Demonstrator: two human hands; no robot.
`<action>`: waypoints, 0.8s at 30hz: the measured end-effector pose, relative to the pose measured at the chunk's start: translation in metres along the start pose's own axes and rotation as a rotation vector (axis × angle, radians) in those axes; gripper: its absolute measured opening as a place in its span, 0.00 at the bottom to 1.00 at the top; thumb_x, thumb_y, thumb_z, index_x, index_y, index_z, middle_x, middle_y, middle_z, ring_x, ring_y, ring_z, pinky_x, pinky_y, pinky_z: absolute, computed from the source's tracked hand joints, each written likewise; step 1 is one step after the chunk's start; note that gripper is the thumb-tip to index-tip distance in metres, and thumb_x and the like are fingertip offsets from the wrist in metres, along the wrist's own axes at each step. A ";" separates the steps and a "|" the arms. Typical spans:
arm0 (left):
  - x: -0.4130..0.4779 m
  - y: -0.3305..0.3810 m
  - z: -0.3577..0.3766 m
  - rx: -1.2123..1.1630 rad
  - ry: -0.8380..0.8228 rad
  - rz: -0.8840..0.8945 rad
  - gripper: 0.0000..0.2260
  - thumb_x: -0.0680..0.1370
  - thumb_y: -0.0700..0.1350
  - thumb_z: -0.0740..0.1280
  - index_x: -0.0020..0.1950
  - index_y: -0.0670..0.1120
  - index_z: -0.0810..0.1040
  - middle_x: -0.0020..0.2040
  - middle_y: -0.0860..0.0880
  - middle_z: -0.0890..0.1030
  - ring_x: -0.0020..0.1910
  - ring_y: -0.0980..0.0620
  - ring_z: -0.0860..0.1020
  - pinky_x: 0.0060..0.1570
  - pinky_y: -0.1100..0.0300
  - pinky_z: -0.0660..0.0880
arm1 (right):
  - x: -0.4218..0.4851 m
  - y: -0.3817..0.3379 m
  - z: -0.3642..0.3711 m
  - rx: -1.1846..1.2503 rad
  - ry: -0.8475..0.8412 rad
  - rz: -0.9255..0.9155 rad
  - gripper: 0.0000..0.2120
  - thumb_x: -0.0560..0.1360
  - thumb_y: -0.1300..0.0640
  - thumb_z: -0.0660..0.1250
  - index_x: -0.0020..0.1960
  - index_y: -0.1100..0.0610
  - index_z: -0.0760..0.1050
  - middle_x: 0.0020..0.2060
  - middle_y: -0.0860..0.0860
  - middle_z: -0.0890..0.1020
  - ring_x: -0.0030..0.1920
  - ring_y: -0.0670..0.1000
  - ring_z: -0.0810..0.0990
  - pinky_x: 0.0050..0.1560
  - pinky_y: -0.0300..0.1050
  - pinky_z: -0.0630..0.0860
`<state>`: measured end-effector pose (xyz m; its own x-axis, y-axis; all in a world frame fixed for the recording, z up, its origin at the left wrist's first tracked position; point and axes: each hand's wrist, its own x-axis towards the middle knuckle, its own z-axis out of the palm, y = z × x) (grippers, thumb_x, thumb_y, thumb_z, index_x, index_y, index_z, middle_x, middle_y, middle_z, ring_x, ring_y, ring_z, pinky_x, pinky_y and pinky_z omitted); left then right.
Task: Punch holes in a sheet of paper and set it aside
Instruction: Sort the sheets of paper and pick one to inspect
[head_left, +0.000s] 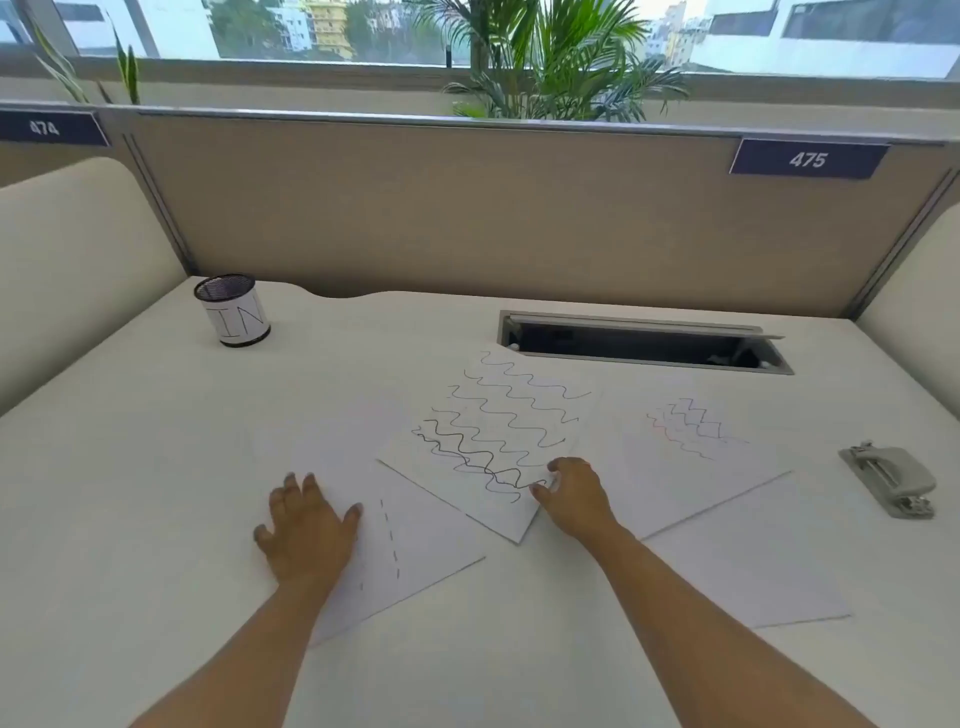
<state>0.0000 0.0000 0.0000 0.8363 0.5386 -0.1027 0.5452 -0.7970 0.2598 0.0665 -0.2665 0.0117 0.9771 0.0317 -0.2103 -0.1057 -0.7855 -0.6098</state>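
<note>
The wavy-line sheet (498, 441) is lying mid-desk, overlapping the dashed-line sheet (410, 540) at its 8 o'clock. The right hand (574, 493) is pinching its near right edge between thumb and fingertips, while the left hand (306, 530) is pressing flat, fingers spread, on the dashed-line sheet.

The risk, I'd judge, is the sheets dragging together: the papers are overlapping, so lifting one corner could be pulling its neighbour askew (or creasing the pinched edge).

The sheet's long axis is running from 7 o'clock toward 1 o'clock, its far corner pointing at the open cable tray (644, 343).

The hole punch (891, 480) is sitting well apart at 3 o'clock, beyond a third sheet (691, 457); a mesh cup (234, 312) is standing at 10 o'clock.
</note>
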 end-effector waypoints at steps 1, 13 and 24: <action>0.003 -0.002 -0.004 0.005 0.022 -0.076 0.35 0.76 0.60 0.59 0.75 0.41 0.53 0.77 0.43 0.54 0.75 0.44 0.53 0.68 0.42 0.58 | 0.004 0.000 -0.001 -0.001 0.020 0.003 0.22 0.76 0.54 0.64 0.66 0.62 0.67 0.67 0.58 0.68 0.67 0.55 0.67 0.63 0.42 0.64; 0.045 -0.002 -0.019 -0.247 -0.014 -0.440 0.44 0.61 0.59 0.77 0.65 0.34 0.63 0.63 0.35 0.66 0.63 0.38 0.65 0.57 0.45 0.68 | 0.033 -0.021 0.003 0.096 0.216 0.290 0.39 0.65 0.51 0.77 0.66 0.67 0.62 0.63 0.61 0.67 0.65 0.60 0.68 0.59 0.50 0.71; 0.037 0.003 -0.019 -0.338 0.050 -0.417 0.40 0.62 0.51 0.79 0.63 0.33 0.63 0.62 0.31 0.67 0.61 0.35 0.68 0.58 0.44 0.67 | 0.042 -0.025 0.003 0.160 0.174 0.376 0.34 0.64 0.57 0.78 0.62 0.67 0.64 0.61 0.63 0.71 0.61 0.60 0.73 0.58 0.49 0.71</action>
<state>0.0317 0.0232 0.0151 0.5446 0.8094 -0.2196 0.7744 -0.3848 0.5022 0.1100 -0.2437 0.0159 0.8801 -0.3532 -0.3173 -0.4740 -0.6163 -0.6289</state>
